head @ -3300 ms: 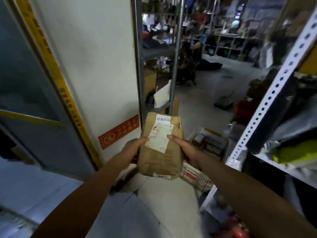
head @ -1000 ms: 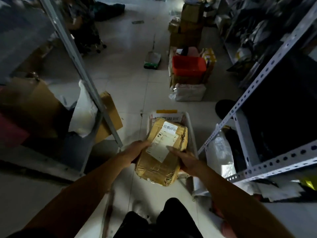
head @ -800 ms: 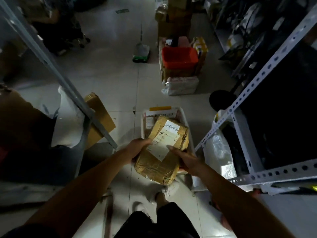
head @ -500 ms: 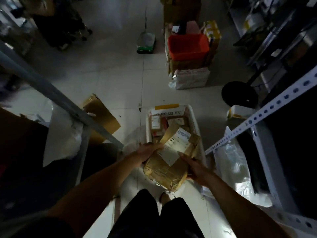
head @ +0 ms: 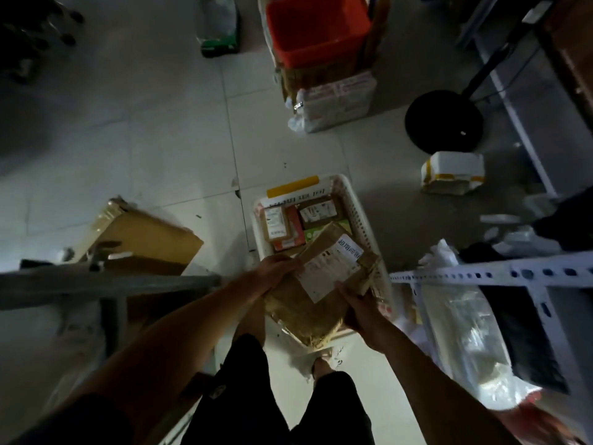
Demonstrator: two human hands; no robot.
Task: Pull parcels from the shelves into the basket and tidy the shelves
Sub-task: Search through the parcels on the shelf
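Over the near end of the white basket point(head: 359, 216) on the floor, a brown parcel point(head: 316, 293) with a white label is held tilted. Left hand point(head: 276, 273) grips its left edge; right hand point(head: 361, 311) grips its right edge. Smaller parcels point(head: 288, 223) lie inside the basket. A red bin point(head: 316, 27) stands farther off.

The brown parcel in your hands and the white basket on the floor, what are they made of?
The brown parcel looks like paper or thin cardboard wrapped in shiny clear tape: it is creased and wrinkled, with a white paper label stuck on. Both the left hand and right hand grip it. The white basket looks like hard plastic, with rows of small slots in its wall.
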